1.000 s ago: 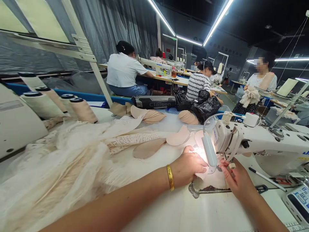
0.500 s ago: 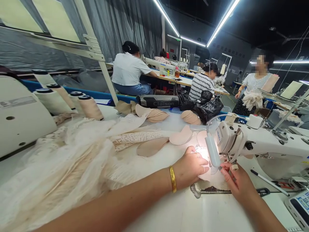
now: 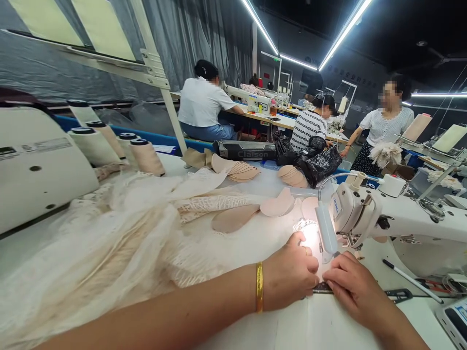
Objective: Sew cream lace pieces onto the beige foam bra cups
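My left hand (image 3: 292, 270) lies left of the sewing machine's needle area, its fingers curled and closed on a pale pink fabric piece (image 3: 321, 271) with white lace (image 3: 305, 224). My right hand (image 3: 352, 284) is at the piece's right side, thumb and fingers pinched together at its near edge. A small work lamp (image 3: 326, 226) on a bendy neck shines on the fabric and washes out detail. The white sewing machine (image 3: 368, 209) stands just beyond my right hand. The lamp partly hides the needle and presser foot.
Sheer cream lace fabric (image 3: 120, 248) spreads over the left of the table. Beige cup pads (image 3: 242, 171) lie behind it, thread cones (image 3: 147, 156) at left. Small snips (image 3: 399, 294), a pen (image 3: 412, 279) and a control panel (image 3: 454, 316) sit at right. Co-workers sit and stand beyond.
Both hands have come nearer to me with the fabric edge. My right hand has moved down from beside the needle area. The view has shifted slightly, and the standing person's arm now reaches out.
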Tool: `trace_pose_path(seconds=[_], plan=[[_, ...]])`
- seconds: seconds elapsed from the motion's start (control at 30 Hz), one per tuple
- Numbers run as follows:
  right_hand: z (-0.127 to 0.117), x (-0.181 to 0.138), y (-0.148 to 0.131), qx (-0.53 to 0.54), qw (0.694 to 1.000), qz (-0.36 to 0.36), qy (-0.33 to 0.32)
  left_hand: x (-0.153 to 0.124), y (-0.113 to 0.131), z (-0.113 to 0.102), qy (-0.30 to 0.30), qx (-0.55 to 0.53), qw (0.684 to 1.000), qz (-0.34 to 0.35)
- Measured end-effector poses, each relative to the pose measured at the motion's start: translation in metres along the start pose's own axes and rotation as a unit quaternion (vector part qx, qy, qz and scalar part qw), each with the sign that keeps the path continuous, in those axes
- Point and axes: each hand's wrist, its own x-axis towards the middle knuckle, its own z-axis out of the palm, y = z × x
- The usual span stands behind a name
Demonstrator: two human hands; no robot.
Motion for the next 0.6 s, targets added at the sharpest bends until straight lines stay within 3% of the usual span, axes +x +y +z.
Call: trace_pose_path(seconds=[0.6], plan=[[0.018,0.012,0.013,-0.066,0.992,0.068,0.078,0.014,-0.021,0.016,0.004,0.006,0.998,-0.068]])
